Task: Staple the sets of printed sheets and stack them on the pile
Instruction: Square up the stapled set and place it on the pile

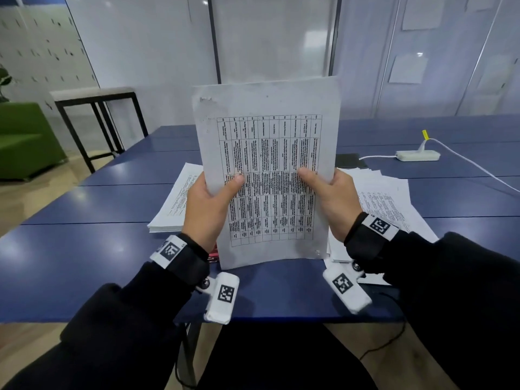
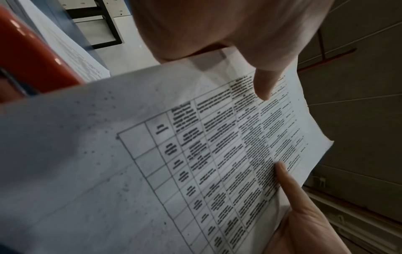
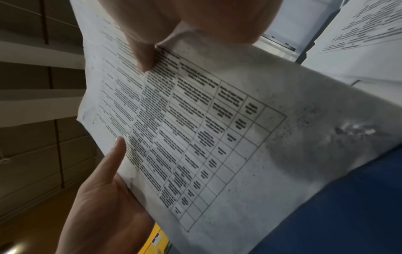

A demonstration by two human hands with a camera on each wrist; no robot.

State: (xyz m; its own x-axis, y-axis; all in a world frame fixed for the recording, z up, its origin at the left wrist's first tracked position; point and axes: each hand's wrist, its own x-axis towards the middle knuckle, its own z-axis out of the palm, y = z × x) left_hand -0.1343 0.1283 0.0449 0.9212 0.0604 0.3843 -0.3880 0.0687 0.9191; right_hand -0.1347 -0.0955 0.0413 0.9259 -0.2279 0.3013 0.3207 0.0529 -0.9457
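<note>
printed sheets [image 1: 267,175], a set with a dense table on the top page, stand upright just above the near part of the blue table [image 1: 84,249], bottom edge close to the surface; whether it touches i cannot tell. left hand [image 1: 209,205] grips the set's left edge, thumb lying across the front over the table print, the other fingers hidden behind the paper. right hand [image 1: 327,198] grips the right edge the same way, thumb on the front. in the left wrist view both thumbs press flat on the page. a crumpled, pierced patch shows at the lower right corner of the page in the right wrist view. just behind the set's lower left corner a red stapler [image 1: 213,254] peeks out beside the left wrist. farther back, a squared pile of paper [image 1: 174,204] lies to the left, and a looser spread of printed pages [image 1: 388,204] lies to the right. beyond them a dark flat object [image 1: 350,161] sits near a white power strip [image 1: 417,155] with its cable. a black-framed bench [image 1: 95,94] stands past the table's left end.
</note>
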